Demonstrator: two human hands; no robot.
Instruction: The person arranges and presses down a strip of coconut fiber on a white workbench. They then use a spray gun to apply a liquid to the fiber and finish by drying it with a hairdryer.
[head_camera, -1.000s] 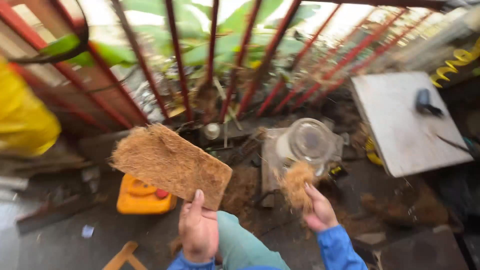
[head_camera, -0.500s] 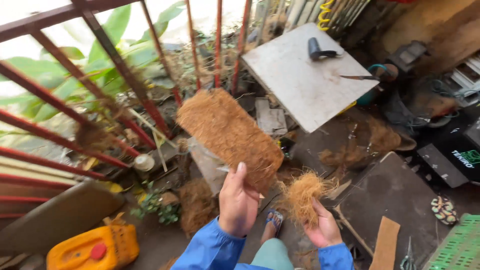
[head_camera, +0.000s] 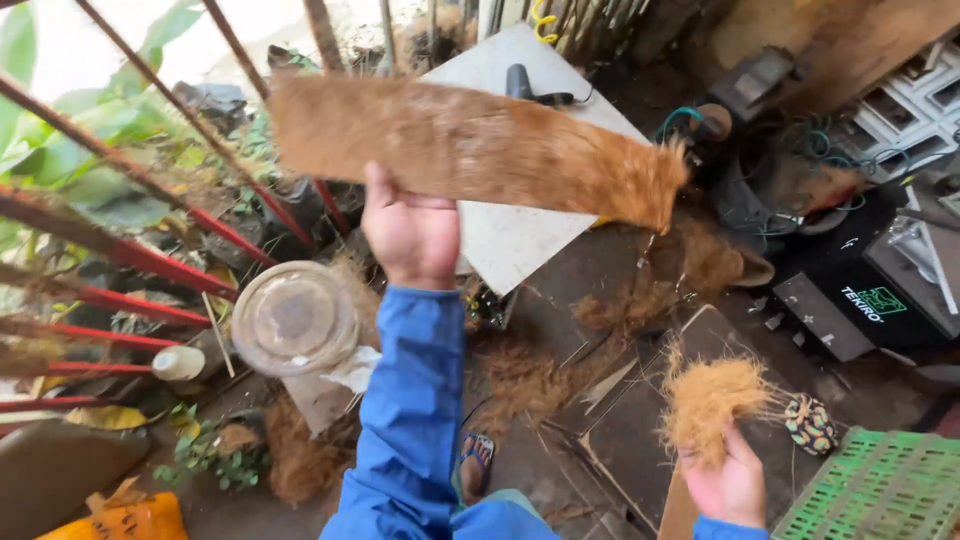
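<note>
Red metal bars (head_camera: 150, 260) slant across the far side of this cluttered outdoor corner, with green leaves (head_camera: 70, 160) behind them and loose brown fibre scattered over the dark floor (head_camera: 560, 300). Everything below I place against the white board (head_camera: 520, 230) lying flat in the middle of the mess.

My left hand (head_camera: 412, 235) is raised over the near-left edge of that board, fingers and thumb pressed together on the lower edge of a long brown fibre mat (head_camera: 470, 145). I hold the mat up in the air, lying roughly level, so it covers the upper part of the board; its frayed end reaches past the board's right edge. My blue sleeve (head_camera: 410, 400) runs down from the wrist.

My right hand (head_camera: 730, 485) is well to the near right of the board, low down, fingers closed around a loose fibre clump (head_camera: 710, 400) that sticks up out of my fist.

A black tool (head_camera: 525, 85) with a cord lies on the board's far end. Left of the board stands a clear round jar (head_camera: 293, 318), seen from above. Right of the board sits a black case (head_camera: 850, 300), and nearer me on that side is a green crate (head_camera: 880, 490). My sandalled foot (head_camera: 478, 460) shows below the board
</note>
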